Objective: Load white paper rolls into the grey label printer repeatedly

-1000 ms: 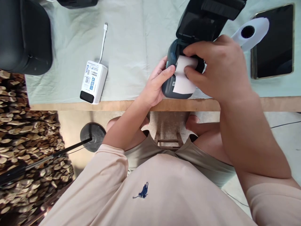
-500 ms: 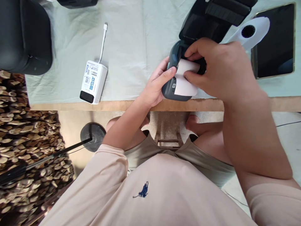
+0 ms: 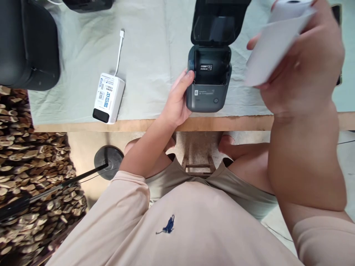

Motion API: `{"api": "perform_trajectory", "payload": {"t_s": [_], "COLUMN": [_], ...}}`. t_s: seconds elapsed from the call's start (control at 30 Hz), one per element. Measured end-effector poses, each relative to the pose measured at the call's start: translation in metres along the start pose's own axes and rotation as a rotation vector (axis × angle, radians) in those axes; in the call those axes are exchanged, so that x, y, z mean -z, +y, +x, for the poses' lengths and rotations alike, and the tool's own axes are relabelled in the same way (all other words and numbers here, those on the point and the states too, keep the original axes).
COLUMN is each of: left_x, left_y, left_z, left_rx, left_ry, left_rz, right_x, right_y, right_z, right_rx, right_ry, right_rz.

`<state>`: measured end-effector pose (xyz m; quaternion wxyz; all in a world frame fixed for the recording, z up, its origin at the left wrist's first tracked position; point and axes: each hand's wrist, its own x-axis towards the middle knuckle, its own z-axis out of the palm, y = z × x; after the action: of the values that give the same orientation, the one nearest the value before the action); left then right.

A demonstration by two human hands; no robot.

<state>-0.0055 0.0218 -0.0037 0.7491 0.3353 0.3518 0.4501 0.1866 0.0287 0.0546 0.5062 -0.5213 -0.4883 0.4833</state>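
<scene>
Clasping printer [image 3: 206, 99], upper centre: left hand [image 3: 176, 100] — lid [image 3: 213, 26] raised, bay [image 3: 210, 76] exposed. Upper right: right hand [image 3: 310, 70], curled round white paper [image 3: 277, 48] — outside the printer.

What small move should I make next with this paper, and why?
I'd probably bring the white paper roll in your right hand over the dark device: its lid is open, its bay looks empty, and your left hand holds it.
</scene>
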Motion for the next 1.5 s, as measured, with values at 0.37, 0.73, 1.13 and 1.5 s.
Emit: {"api": "perform_trajectory", "payload": {"t_s": [0.37,0.73,1.13,1.5], "left_x": [-0.007,-0.006,-0.005,-0.01], "left_y": [0.005,0.006,0.003,0.006], "left_z": [-0.003,-0.002,0.001,0.0], "left_rx": [0.036,0.015,0.047,0.068], "left_ry": [0.055,0.01,0.138,0.16], "left_rz": [-0.159,-0.105,-0.011,-0.073], "right_x": [0.015,0.025,0.073,0.063], "right_y": [0.043,0.058,0.058,0.053], "right_z": [-0.005,-0.005,0.021,0.029], "right_rx": [-0.045,0.03,0.326,0.059], "right_ry": [0.112,0.037,0.36,0.329], "right_rz": [-0.233,-0.8,-0.779,-0.811]}}
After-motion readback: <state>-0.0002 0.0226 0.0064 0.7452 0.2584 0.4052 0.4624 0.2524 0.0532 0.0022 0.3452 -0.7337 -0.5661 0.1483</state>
